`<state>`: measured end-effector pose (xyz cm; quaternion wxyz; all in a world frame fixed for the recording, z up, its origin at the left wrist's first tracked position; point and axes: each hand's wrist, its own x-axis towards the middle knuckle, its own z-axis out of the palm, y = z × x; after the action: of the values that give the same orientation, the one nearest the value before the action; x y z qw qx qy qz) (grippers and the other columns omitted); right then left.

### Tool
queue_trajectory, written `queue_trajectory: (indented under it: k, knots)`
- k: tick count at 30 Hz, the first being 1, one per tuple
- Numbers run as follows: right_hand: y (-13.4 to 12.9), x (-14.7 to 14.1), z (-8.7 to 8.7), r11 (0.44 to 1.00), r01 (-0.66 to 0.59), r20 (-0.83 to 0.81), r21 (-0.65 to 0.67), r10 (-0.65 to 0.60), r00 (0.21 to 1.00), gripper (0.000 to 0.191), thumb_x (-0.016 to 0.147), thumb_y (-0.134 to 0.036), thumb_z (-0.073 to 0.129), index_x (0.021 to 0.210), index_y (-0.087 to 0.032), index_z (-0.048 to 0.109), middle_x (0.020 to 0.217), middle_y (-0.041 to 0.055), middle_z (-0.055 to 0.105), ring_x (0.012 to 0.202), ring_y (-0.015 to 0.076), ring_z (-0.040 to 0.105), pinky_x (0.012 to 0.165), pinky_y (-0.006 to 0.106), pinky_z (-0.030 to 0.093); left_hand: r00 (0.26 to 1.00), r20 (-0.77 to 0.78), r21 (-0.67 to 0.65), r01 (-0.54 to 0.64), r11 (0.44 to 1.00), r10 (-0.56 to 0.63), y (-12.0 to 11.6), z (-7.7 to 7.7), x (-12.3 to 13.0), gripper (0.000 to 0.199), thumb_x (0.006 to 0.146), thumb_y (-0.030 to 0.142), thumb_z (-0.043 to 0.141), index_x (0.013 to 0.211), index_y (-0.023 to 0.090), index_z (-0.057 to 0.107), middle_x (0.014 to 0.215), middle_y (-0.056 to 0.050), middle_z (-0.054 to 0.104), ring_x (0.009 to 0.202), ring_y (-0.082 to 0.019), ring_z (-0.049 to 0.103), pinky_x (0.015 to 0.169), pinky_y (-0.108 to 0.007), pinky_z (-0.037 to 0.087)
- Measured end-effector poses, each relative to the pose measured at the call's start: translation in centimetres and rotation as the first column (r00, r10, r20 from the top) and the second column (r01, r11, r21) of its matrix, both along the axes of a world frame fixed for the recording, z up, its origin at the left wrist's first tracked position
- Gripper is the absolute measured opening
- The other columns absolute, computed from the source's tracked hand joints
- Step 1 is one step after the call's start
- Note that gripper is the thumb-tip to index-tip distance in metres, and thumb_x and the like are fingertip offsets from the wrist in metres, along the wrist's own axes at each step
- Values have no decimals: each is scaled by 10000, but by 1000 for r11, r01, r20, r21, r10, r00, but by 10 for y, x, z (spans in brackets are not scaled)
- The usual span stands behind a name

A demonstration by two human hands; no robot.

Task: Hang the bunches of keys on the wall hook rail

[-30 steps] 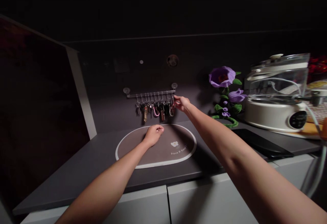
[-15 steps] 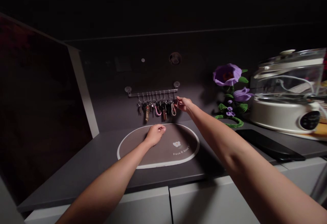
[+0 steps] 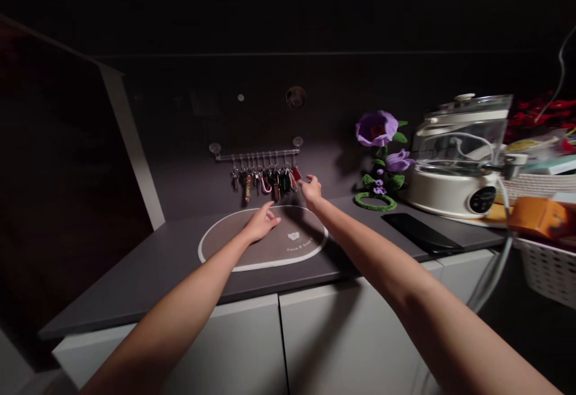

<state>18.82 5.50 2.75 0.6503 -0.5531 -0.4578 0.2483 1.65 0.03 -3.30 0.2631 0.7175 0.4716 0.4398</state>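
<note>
One red tag now hangs beside the loosened right hand, left hand uncurled.

A home, probably a kitchen or dining corner, though dim light leaves the exact room uncertain. A dark grey worktop runs above white cupboards. Household touches suggest a lived-in place: a rail of keys on the wall, a rounded mat with a printed motif, purple ornamental flowers, a white countertop appliance with a clear top, and a filled plastic basket.
</note>
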Motion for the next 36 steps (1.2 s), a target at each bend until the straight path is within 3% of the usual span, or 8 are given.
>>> queue_trajectory:
  k: [3, 7, 10, 13, 20, 27, 31, 36]
  knots:
    - [-33, -4, -6, 959, -268, 28, 93, 266, 964, 612, 663, -231, 586, 1248, -222, 407, 821, -5, 547, 684, 108, 500, 734, 266, 427, 999, 51, -20, 3, 1000, -2, -13, 16, 0, 883, 669, 238, 656, 1396, 201, 157, 687, 44, 522, 558, -79, 477, 594, -228, 404]
    - [-78, -6, -6, 775, -594, 87, 216, 591, 802, 867, 660, -166, 590, 1392, -236, 131, 607, -79, 442, 537, 81, 399, 628, 236, 411, 987, 113, 87, 108, 990, -117, -41, 44, -4, 1036, 642, 173, 674, 1410, 243, -18, 608, 79, 508, 539, -70, 467, 619, -222, 393]
    - [-105, -2, -6, 650, -718, 205, 251, 689, 695, 969, 679, -185, 611, 1405, -281, -24, 658, -69, 482, 552, 80, 391, 622, 232, 408, 969, 138, 192, 179, 965, -207, -71, 54, -11, 1073, 646, 134, 655, 1397, 260, -101, 657, 73, 511, 593, -63, 483, 665, -217, 398]
    - [-126, 3, -11, 596, -771, 330, 225, 698, 636, 1012, 701, -239, 621, 1393, -282, -116, 742, -43, 530, 559, 81, 397, 606, 230, 404, 961, 138, 235, 205, 950, -241, -101, 48, -20, 1087, 664, 133, 632, 1377, 243, -181, 689, 59, 508, 635, -71, 491, 699, -225, 409]
    - [-158, 6, -34, 621, -768, 494, 155, 625, 605, 995, 729, -266, 577, 1385, -214, -170, 715, -36, 502, 605, 93, 432, 639, 252, 413, 967, 120, 208, 196, 958, -223, -135, 14, -38, 1066, 690, 171, 612, 1367, 241, -209, 716, 47, 497, 649, -78, 471, 674, -219, 405]
    - [-167, 2, -30, 655, -743, 519, 135, 592, 617, 931, 738, -294, 560, 1407, -236, -85, 758, -9, 535, 608, 101, 449, 614, 258, 427, 969, 121, 167, 194, 967, -216, -138, 14, -49, 1063, 693, 198, 623, 1366, 271, -197, 722, 57, 503, 642, -71, 467, 679, -224, 411]
    - [-145, 7, -20, 695, -705, 488, 137, 572, 659, 855, 732, -378, 577, 1414, -245, 79, 816, 11, 571, 689, 125, 524, 720, 316, 469, 984, 139, 112, 93, 989, -108, -118, 21, -59, 1045, 684, 285, 658, 1395, 265, -107, 881, 1, 559, 738, -91, 518, 753, -263, 428]
    - [-91, 24, 6, 844, -531, 396, 74, 464, 793, 825, 657, -497, 635, 1352, -217, 289, 1146, 107, 527, 986, 205, 546, 880, 378, 448, 957, 183, 66, -239, 969, 223, -64, 41, -79, 946, 620, 399, 706, 1392, 203, 196, 1273, -126, 438, 1153, -218, 432, 976, -339, 317]
